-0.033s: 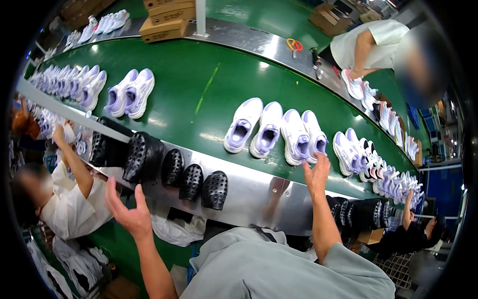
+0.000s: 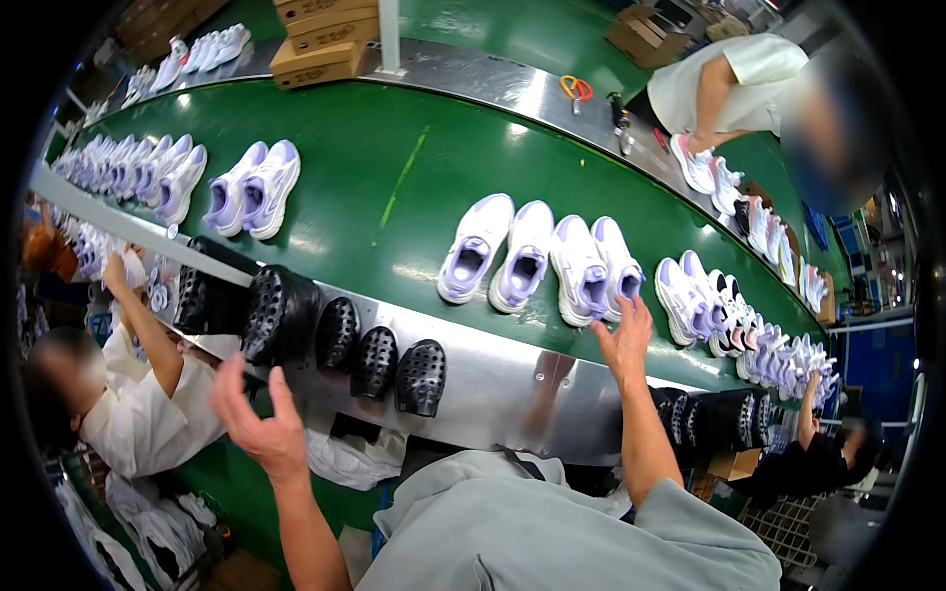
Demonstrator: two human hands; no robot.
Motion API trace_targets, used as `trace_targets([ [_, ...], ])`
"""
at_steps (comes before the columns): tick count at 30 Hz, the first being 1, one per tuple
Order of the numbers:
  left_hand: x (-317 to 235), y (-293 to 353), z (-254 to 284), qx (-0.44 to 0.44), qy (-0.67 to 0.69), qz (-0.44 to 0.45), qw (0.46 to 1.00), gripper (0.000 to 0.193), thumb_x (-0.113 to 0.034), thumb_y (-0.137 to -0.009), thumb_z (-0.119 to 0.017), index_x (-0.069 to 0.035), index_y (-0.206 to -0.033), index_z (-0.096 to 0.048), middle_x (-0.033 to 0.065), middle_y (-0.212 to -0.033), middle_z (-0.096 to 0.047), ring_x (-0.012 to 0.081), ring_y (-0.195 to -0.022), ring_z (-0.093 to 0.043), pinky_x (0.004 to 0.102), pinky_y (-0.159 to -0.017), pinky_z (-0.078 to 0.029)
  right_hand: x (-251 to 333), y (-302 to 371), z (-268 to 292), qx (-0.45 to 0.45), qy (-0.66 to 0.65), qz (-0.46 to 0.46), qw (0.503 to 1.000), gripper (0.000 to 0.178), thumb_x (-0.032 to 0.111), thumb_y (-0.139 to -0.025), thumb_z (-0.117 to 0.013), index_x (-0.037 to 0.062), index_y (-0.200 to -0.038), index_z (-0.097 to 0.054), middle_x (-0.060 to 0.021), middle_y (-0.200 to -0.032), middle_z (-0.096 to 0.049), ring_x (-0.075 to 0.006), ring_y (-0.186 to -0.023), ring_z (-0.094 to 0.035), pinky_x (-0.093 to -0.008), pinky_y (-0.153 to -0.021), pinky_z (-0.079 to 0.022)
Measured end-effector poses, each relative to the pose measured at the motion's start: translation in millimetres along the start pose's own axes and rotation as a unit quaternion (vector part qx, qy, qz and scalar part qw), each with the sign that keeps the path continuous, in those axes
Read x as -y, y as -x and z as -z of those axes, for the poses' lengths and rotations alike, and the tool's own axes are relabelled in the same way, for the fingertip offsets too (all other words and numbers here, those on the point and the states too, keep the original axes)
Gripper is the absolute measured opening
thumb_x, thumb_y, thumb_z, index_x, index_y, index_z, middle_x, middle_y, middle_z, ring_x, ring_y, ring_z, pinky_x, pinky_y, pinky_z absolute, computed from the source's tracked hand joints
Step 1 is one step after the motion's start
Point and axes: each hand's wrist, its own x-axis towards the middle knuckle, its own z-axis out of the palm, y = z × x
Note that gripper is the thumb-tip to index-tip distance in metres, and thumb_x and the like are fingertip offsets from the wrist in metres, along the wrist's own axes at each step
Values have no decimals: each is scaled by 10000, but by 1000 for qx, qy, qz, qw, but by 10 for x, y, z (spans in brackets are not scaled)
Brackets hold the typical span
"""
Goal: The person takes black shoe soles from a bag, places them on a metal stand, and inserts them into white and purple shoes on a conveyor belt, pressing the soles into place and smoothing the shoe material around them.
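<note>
My right hand (image 2: 625, 338) is at the heels of a pair of white-and-lilac sneakers on the green belt. Its fingers are spread and reach the right sneaker (image 2: 613, 248); the thumb lies by the left sneaker (image 2: 577, 261). Whether the fingertips touch is hard to tell. Two more white sneakers, a left one (image 2: 479, 241) and a right one (image 2: 527, 251), lie just left of them, toes pointing away. My left hand (image 2: 264, 424) is empty in the air with fingers apart, below a large black perforated form (image 2: 279, 313) on the metal ledge.
Smaller black perforated shoe forms (image 2: 374, 362) line the metal ledge (image 2: 498, 389). A grey rail (image 2: 148, 225) crosses at left. More sneakers (image 2: 251, 187) stand along the green belt (image 2: 345, 187). Shoe boxes (image 2: 320, 61) and scissors (image 2: 575, 91) are on the far ledge. Co-workers stand around the line.
The whole view has shifted very slightly, with the sneakers a little farther left. The fingers of my right hand have opened slightly at the sneaker heels. My left hand stays empty.
</note>
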Motion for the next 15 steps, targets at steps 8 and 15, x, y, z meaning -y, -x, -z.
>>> trace_targets([
  [8,-1427,-134,-1407,428,68,-350,830,530,-101,-768,-778,-142,-1274,-629,166,-1175,-632,351,-1161,-561,427,-906,-503,-435,-344,-244,162,90,94,978,482,207,-743,-803,158,-1193,-637,-165,-1175,-617,-365,-1190,-534,-501,-927,-430],
  [15,-1158,90,-2470,500,-35,-405,765,456,1,-838,-622,-158,-1265,-587,171,-1073,-626,351,-1109,-578,462,-856,-533,-46,-93,-291,138,13,25,990,441,64,-822,-693,104,-1244,-570,-130,-997,-653,-338,-990,-603,-478,-832,-451],
])
